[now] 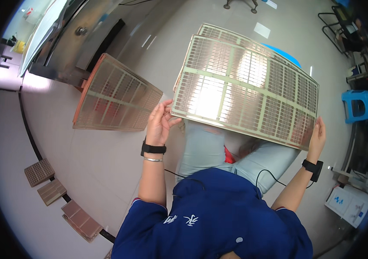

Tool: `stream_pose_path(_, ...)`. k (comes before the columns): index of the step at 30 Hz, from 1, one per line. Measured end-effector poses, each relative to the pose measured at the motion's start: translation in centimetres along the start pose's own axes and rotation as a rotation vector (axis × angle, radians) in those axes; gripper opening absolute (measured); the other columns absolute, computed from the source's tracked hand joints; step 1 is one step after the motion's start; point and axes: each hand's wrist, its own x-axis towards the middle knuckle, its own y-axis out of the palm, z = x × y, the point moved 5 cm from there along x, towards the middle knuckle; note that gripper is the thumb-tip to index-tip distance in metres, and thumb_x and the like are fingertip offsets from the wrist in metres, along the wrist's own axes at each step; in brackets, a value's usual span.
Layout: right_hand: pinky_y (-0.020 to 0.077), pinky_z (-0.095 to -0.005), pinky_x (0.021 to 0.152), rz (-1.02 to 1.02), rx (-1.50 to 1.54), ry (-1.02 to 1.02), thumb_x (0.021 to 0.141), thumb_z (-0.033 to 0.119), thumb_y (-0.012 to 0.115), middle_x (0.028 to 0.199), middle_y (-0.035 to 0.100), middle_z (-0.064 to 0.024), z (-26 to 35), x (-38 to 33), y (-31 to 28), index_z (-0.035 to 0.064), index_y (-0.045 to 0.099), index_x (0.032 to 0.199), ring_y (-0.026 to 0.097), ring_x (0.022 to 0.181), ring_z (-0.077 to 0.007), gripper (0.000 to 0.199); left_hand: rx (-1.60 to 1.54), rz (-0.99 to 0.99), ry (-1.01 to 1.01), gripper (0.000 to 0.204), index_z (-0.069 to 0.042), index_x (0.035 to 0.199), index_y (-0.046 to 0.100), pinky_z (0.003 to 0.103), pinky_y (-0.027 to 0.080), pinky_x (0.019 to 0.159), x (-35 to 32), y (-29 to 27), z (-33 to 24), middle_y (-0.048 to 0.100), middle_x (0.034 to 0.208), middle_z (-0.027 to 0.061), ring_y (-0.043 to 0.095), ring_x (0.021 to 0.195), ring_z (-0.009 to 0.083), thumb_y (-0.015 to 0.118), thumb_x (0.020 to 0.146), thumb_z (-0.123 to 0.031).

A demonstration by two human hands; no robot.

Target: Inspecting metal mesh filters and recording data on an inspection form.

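A large rectangular gridded circuit board panel (244,88), shiny with pale green dividing bands, lies tilted above my knees. Behind its far edge shows the border of another such panel (218,31), slightly offset. My left hand (160,123) is at the near left corner, thumb and fingers against the edge. On the right edge rests my right hand (317,137), its fingers pointing up along the side and partly hidden by the panel. To the left, a leaning stack of similar panels (117,97) with orange-brown edges stands on the floor.
Part of a blue round-edged surface (285,54) shows behind the panels. A blue stool (356,106) stands at the right. Metal equipment (80,32) is at upper left. Several small gridded pieces (78,218) lie at lower left. A thin black cable (270,172) crosses my lap.
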Motion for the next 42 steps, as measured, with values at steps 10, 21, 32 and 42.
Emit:
stream_pose_path(10,0.0423,-0.029,0.09,-0.046,-0.24,0.067,0.092,0.011,0.045,0.119,0.055,-0.0144,-4.4,-1.1,-1.7,0.0019,0.048,0.125,0.055,0.106,-0.0192,0.035,0.115,-0.075,-0.06,0.028,0.003,0.109,0.055,0.025,0.057,0.065,-0.8,1.0,0.2,0.064,0.095,0.0117,0.064,0.078,0.0134,0.05,0.092,-0.019)
stream_pose_path(21,0.0467,-0.027,0.07,-0.103,-0.287,0.042,0.091,0.012,0.046,0.093,0.064,-0.0077,-4.1,-0.2,-2.0,0.0073,0.051,0.124,0.058,0.077,-0.0127,0.034,0.348,-0.144,-0.113,0.02,-0.001,0.097,0.059,0.026,0.057,0.062,-2.4,0.9,0.1,0.064,0.085,0.0081,0.063,0.074,0.0117,0.053,0.091,-0.018)
stream_pose_path(32,0.0463,-0.0405,0.079,-0.116,-0.823,-0.099,0.09,0.017,0.045,0.112,0.055,-0.0166,0.5,-1.9,1.4,0.0093,0.049,0.121,0.056,0.097,-0.0345,0.033,1.149,-0.184,0.113,0.024,0.005,0.086,0.063,0.029,0.044,0.052,-2.3,3.2,-2.7,0.06,0.07,0.0084,0.056,0.059,0.0131,0.056,0.088,-0.018)
stream_pose_path(42,0.0464,-0.0417,0.08,-0.137,-0.832,-0.139,0.09,0.017,0.045,0.111,0.057,-0.0164,0.6,-2.0,1.4,0.011,0.048,0.123,0.056,0.098,-0.0357,0.034,1.699,-0.269,0.487,0.026,0.004,0.073,0.061,0.034,0.039,0.053,-3.2,7.2,-4.6,0.051,0.062,0.0137,0.05,0.054,0.0265,0.057,0.086,-0.019)
